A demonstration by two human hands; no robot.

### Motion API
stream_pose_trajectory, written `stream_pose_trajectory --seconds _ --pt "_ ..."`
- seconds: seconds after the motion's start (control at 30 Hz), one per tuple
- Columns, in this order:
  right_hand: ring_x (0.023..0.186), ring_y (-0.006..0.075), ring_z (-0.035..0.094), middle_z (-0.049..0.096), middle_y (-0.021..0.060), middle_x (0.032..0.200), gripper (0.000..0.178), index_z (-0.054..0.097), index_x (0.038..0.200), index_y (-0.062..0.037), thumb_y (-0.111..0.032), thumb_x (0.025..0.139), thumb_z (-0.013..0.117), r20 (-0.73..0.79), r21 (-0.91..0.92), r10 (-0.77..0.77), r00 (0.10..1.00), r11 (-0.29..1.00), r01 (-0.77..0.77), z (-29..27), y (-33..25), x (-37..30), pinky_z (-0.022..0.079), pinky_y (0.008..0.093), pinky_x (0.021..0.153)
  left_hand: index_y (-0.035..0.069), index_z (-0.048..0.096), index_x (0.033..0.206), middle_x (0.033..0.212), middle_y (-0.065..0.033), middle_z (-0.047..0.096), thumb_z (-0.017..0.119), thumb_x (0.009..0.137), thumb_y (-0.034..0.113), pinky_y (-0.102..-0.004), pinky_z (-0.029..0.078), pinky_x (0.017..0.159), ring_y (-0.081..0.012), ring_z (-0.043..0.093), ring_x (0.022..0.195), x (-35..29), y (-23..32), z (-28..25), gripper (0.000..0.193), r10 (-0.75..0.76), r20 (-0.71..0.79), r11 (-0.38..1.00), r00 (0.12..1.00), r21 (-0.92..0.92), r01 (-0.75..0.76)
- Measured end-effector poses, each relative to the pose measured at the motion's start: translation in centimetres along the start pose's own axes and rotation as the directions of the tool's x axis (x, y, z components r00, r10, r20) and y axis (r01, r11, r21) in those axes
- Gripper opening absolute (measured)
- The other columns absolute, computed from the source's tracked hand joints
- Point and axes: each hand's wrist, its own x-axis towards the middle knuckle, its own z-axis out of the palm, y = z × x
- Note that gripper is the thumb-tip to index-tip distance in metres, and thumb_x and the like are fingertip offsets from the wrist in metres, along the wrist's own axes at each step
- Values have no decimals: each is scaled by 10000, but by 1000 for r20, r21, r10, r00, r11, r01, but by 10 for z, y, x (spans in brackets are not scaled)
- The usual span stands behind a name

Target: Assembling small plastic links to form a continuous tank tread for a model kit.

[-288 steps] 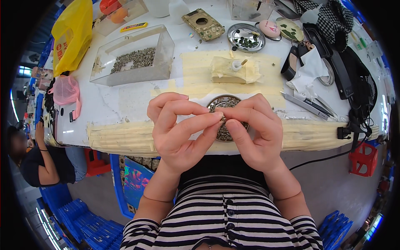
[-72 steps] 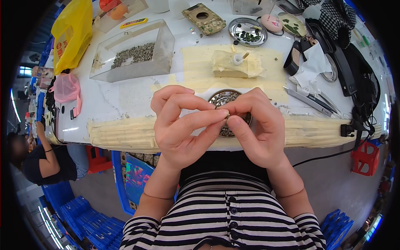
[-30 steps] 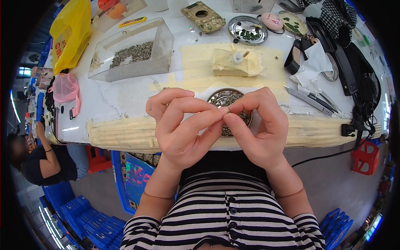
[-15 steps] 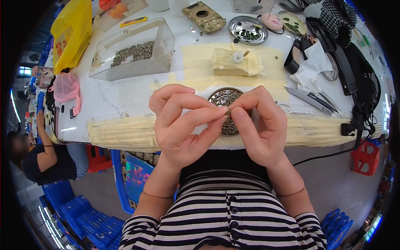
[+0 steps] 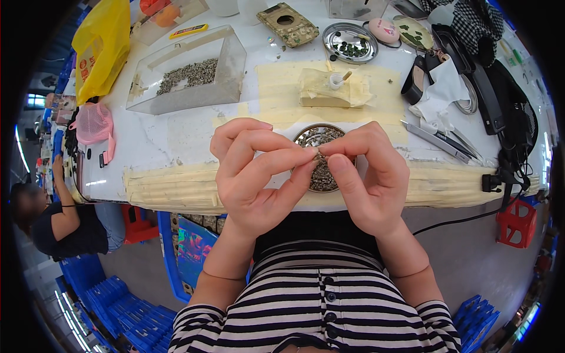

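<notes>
My left hand (image 5: 256, 173) and my right hand (image 5: 371, 176) meet at the fingertips above a round metal dish (image 5: 325, 189). Many small grey-brown metallic pieces (image 5: 322, 175) fill the dish. The left thumb and index finger pinch a tiny metallic piece (image 5: 318, 154), too small to tell its kind. Its other left fingers are curled loosely. Close beside the piece, the right thumb and index finger are bent toward each other; whether anything sits between them is hidden. Beyond the dish, a taped block (image 5: 329, 97) carries a small white cup (image 5: 336, 81) with a stick.
A clear box (image 5: 232, 65) of similar small pieces stands at the left. Behind are a camouflage-patterned case (image 5: 288, 25) and a plate with dark green bits (image 5: 351, 42). Tweezers (image 5: 465, 144) and a cutter (image 5: 435, 141) lie right. A co-worker (image 5: 65, 220) sits far left.
My fingertips have drawn slightly apart, the right hand shifting a little to the right. A tiny piece now shows at the left fingertips. The things on the table have stayed put.
</notes>
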Motion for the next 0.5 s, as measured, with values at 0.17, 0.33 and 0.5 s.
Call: stream_pose_trajectory --seconds 0.17,0.33,0.5 --pt "712 212 570 654 53 773 85 675 820 -38 -43 799 757 25 -62 -4 1000 998 6 1 -5 3 439 305 660 158 776 895 854 48 672 834 631 66 -328 410 859 -227 539 940 1 4 -2 285 17 26 998 1000 58 -18" --pt "702 217 557 646 58 779 80 664 826 -30 -30 809 742 12 -42 16 1000 999 -16 1 2 -1 432 312 653 122 754 897 846 1 661 817 694 38 -384 411 893 -251 510 972 0 6 -3 229 20 76 998 997 60 -25" --pt "699 217 548 639 65 779 49 660 830 -18 -13 833 709 37 -7 2 999 1000 -1 1 3 0 434 316 660 118 754 895 840 -1 662 813 701 38 -385 407 898 -247 510 967 1 3 -4 218 20 76 1000 997 -6 -20"
